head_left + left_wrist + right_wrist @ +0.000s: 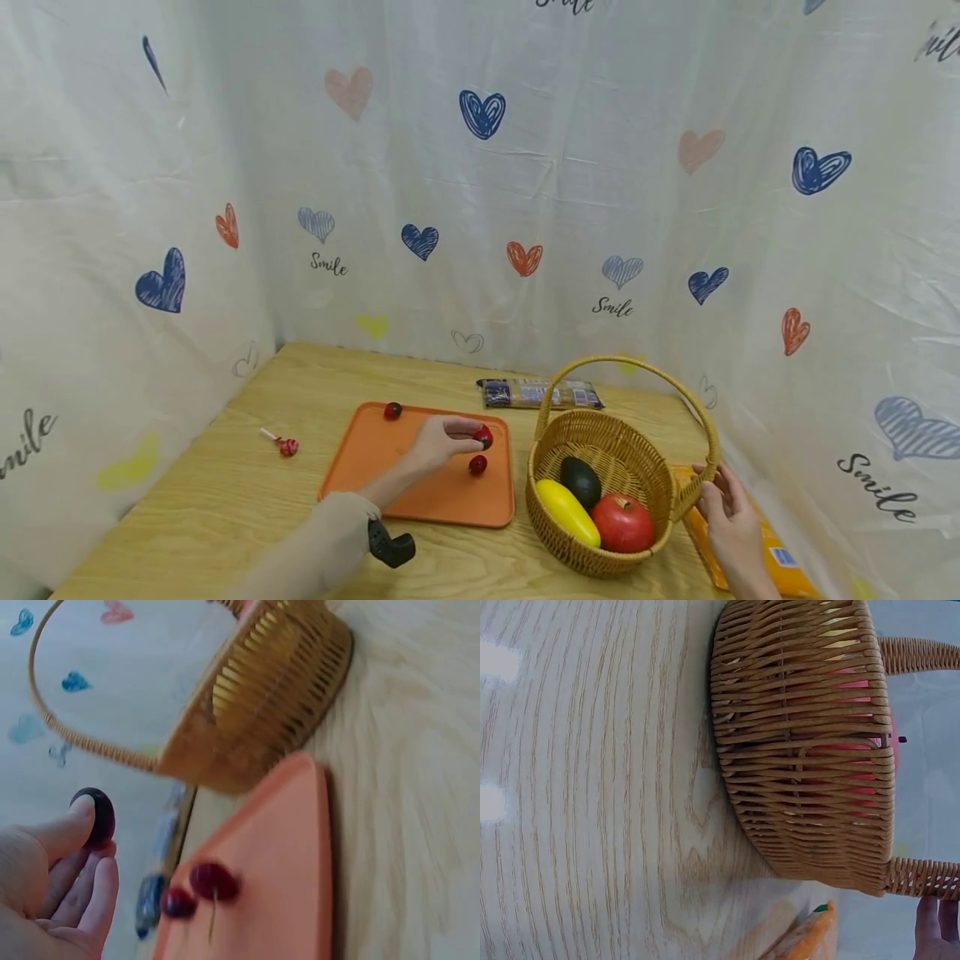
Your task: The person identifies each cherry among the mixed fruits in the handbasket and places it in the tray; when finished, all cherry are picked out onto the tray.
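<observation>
Over the right part of the orange tray (427,508), my left hand (438,443) pinches a dark red cherry (99,819) between thumb and fingers. Another cherry (477,465) lies on the tray just below that hand, and one more cherry (392,411) sits near the tray's far left corner. My right hand (731,525) grips the base of the handle of a wicker basket (577,557) on its right side. Inside the basket are a red apple (622,523), a yellow mango-shaped fruit (567,512) and a dark green avocado (581,482).
A wrapped lollipop (285,445) lies left of the tray. Behind the basket rests a long clear and dark-blue packet (525,392). An orange package (776,554) lies under and beside my right hand. A curtain printed with hearts surrounds the wooden table (217,500).
</observation>
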{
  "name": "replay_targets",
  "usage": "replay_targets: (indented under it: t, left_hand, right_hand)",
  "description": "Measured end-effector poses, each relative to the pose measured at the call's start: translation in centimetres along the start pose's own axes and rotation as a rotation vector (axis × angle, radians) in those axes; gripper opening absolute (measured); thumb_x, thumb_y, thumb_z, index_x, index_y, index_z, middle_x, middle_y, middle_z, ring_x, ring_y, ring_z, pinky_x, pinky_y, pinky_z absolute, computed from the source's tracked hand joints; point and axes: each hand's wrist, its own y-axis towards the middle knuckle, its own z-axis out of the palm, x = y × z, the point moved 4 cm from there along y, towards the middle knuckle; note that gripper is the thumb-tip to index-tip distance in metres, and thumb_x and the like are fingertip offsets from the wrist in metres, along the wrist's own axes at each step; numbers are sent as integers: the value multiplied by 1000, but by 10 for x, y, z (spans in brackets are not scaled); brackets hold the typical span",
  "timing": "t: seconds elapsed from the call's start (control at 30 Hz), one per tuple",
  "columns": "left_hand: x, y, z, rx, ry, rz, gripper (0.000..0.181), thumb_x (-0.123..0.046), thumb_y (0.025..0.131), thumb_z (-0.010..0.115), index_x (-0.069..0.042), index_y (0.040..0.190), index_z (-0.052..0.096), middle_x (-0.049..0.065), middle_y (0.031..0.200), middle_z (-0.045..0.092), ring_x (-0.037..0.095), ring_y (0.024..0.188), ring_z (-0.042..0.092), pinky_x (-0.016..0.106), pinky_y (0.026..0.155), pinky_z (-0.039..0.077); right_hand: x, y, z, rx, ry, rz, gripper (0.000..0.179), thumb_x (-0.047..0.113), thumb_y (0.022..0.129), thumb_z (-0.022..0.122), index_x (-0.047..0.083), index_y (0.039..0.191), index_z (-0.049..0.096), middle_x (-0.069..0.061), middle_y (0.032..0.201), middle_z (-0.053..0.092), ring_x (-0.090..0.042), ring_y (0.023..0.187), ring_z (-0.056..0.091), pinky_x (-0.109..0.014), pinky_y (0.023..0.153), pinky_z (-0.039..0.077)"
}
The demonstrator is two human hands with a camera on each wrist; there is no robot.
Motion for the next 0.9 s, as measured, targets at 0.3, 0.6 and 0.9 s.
replay_targets:
  t: [0.3,0.6,0.9]
  left_hand:
    - [36,-30,-92,-251,110,-63,37,-10,79,77,3,112,67,15,107,68,27,98,64,38,83,52]
    - [52,-43,-137,-330,297,-104,36,-10,78,78,4,110,68,18,105,68,31,99,64,42,86,50]
    - [57,-43,-135,-269,603,12,28,-7,79,76,1,106,71,14,101,69,28,93,65,42,80,52]
  right_hand:
    - [-3,1,-5,1,35,-27,53,20,100,45,7,148,27,7,121,49,10,105,48,-9,78,47]
    - [-49,16,-16,-6,23,-30,54,23,99,50,13,148,30,8,124,50,7,107,51,-12,78,48]
    - [24,-6,7,24,-17,9,57,21,102,42,0,149,19,15,117,48,15,103,46,-7,79,44]
